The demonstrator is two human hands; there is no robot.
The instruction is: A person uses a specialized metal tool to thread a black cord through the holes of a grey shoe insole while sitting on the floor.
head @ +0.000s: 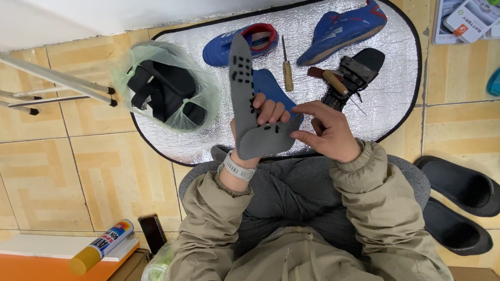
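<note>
Landmark: mat (396,93), spread on tiled floor (78,161). On mat, far edge, left of middle: one shoe (221,49). On mat, far right corner: second shoe (344,30). Between these two: awl (286,65). On mat, right of middle, nearer than second shoe: sandal (359,73) with knife (328,77) across it. On mat, left edge, partly overhanging onto floor: bag (164,86) with footwear inside. Above mat, near edge, middle: insole (245,109), held up between left hand (265,112) and right hand (330,130), left of right hand. Off mat, left: folding-stand legs (57,86). Off mat, right, nearer: two slippers (458,203). Off mat, far right: packages (466,18). Off mat, near left: glue tube (101,247).
</note>
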